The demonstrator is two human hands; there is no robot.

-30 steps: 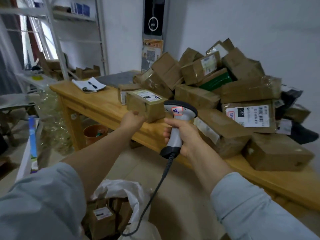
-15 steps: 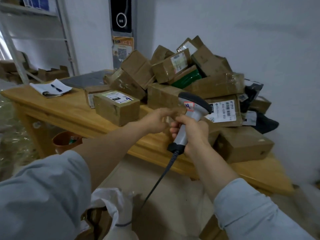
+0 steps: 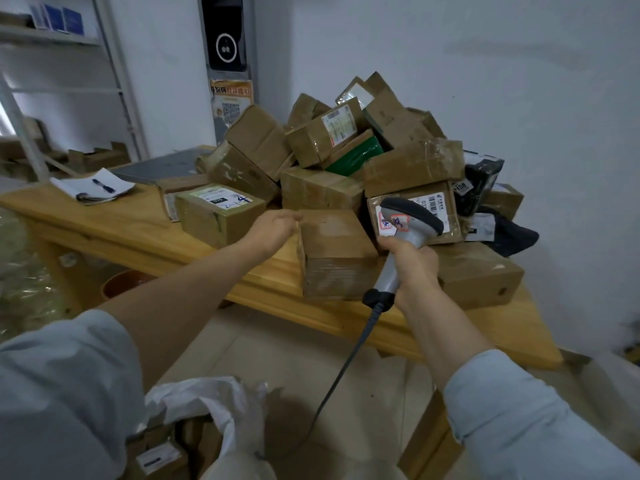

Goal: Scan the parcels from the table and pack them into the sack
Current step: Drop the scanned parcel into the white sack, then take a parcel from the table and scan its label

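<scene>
Cardboard parcel [image 3: 332,251] in left hand [image 3: 273,230]

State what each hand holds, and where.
Right hand grips the scanner by its handle. Left hand touches the front parcel at its top-left edge; grip unclear.

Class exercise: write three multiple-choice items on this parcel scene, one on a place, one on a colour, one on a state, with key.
1. Where is the white sack? A on a shelf; B down by the floor; C on the wall.
2. The shiny parcel wedged among brown boxes is: A red; B yellow; C green.
3. The right hand: A grips the scanner; B is open; C holds a pen.
Key: B, it gapes at the picture's bottom; C, green film shows; A, it clasps the handle.
</scene>
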